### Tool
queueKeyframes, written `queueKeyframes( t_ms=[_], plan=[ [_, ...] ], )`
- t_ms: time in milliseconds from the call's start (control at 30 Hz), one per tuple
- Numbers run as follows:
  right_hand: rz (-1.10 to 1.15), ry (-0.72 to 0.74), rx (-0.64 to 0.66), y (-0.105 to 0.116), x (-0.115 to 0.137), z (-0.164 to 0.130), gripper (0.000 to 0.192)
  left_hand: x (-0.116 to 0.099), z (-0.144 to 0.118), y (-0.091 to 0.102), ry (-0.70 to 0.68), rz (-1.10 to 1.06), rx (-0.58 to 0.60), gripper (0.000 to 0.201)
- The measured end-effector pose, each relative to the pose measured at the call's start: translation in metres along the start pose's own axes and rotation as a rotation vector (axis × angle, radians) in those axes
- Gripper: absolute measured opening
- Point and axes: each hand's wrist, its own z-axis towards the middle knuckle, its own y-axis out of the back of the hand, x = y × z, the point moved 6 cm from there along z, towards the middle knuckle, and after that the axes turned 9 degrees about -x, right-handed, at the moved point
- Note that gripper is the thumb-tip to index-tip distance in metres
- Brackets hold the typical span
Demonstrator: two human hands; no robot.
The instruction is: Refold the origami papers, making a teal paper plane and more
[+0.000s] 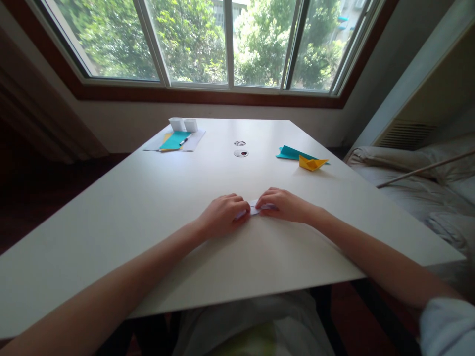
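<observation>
One white rectangular bench [148,207]. Two bare hands on it: left hand [221,215], right hand [284,204]. One small folded white paper piece [254,207] between them. Folded paper shapes at far right: one teal [291,153], one yellow [311,162]. Two round grey cable holes [241,153]. Two small white folded paper boxes [183,124]. One flat teal paper sheet [174,140], one black-capped pen [183,142] lying on it.

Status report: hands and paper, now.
Left hand and right hand both pressing on small white folded paper, flat on white table. Yellow paper boat and teal paper far right, apart from the hands.
</observation>
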Motion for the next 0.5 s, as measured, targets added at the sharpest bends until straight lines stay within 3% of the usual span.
queueKeyframes(
  t_ms=[500],
  plan=[
    [-0.007, -0.055, 0.086, -0.0001, -0.0032, 0.0045, 0.022, 0.0025, 0.0024, -0.0011, 0.048, 0.016, -0.024, 0.018]
  ],
)
